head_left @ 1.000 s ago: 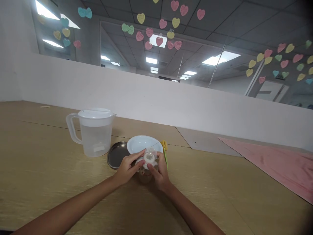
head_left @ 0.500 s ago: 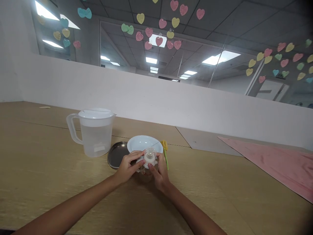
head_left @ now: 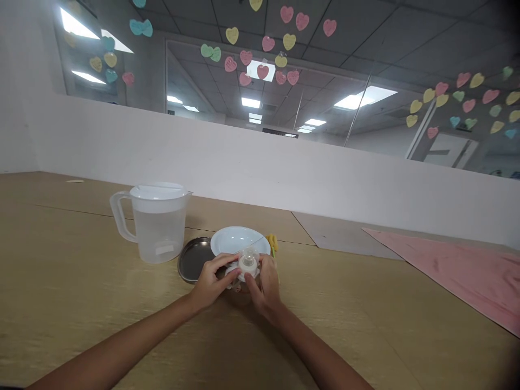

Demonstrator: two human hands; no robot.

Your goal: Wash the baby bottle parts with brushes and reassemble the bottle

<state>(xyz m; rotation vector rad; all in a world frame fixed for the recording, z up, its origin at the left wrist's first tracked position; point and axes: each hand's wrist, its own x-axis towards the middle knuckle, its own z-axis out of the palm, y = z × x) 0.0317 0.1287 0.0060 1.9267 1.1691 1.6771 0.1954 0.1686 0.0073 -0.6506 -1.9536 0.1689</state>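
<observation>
A baby bottle (head_left: 248, 264) with a white collar, side handles and a clear teat-shaped top stands between my hands, low in the middle of the view. My left hand (head_left: 212, 280) closes on the collar and handle from the left, thumb and fingers pressed to it. From the other side my right hand (head_left: 266, 283) grips the collar, its thumb at the front. Most of the bottle's body is hidden or hard to make out. Just behind the bottle is a white bowl (head_left: 233, 236), and a dark metal tray (head_left: 194, 261) lies left of it, near my left fingers.
A lidded clear plastic pitcher (head_left: 159, 230) holding clear liquid stands at the left. A yellow-and-green item (head_left: 273, 242) lies right of the bowl, partly behind my right hand. Pink cloth-like sheeting (head_left: 459, 265) covers the right side. A white wall (head_left: 244, 168) bounds the table (head_left: 345, 314).
Both hands keep hold of the bottle top. My right hand's fingers have shifted slightly around the collar and cover more of the green stick. The view has tilted up a little.
</observation>
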